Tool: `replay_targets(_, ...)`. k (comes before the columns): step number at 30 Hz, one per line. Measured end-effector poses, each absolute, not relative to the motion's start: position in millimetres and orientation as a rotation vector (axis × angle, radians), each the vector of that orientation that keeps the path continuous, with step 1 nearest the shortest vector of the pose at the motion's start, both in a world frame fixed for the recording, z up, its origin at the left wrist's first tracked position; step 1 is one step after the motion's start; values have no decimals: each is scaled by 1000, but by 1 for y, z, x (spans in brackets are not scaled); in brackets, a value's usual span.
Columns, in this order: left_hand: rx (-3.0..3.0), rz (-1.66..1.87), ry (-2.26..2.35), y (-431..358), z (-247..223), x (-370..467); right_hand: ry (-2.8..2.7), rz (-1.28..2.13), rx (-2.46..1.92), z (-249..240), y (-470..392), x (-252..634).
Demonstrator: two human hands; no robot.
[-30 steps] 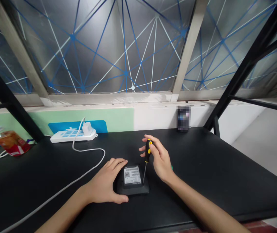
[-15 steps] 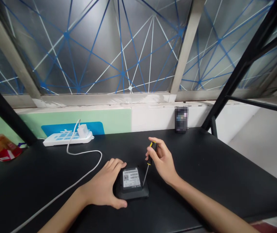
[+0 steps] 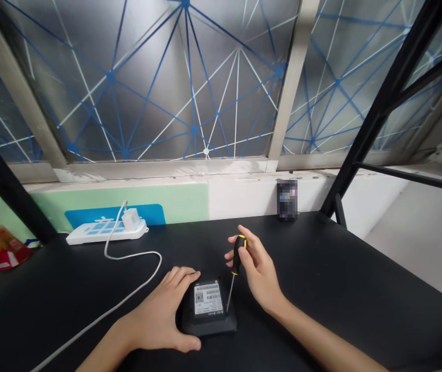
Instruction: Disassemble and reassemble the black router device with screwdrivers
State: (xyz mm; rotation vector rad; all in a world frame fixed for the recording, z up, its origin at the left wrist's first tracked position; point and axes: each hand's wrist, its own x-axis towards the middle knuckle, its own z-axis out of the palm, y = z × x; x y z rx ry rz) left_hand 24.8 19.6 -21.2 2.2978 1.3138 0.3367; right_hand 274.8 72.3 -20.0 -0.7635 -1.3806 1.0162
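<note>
Pinching one black-and-yellow screwdriver [image 3: 239, 255] in one right hand [image 3: 262, 274], tip-down against one black device [image 3: 210, 327] on one black table [image 3: 321, 274], and holding the device's left side within one wide-spread left hand [image 3: 159, 314].

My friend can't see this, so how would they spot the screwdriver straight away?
On the black table, look near the front for a dark box with a white label. Just right of that label, the screwdriver leans in the right hand, tip down at the box. Its yellow-and-black handle and thin shaft set it apart from the box.
</note>
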Motion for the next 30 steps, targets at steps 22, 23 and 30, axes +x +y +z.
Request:
replay_targets(22, 2297, 324, 1323, 19, -22, 24, -1385, 1031, -794, -17, 69, 275)
replay_targets(23, 2295, 324, 1322, 19, -22, 24, -1390, 1029, -794, -17, 69, 275)
replay_targets(30, 2269, 247, 1371, 18, -17, 28, -1415, 896, -867, -17, 70, 276)
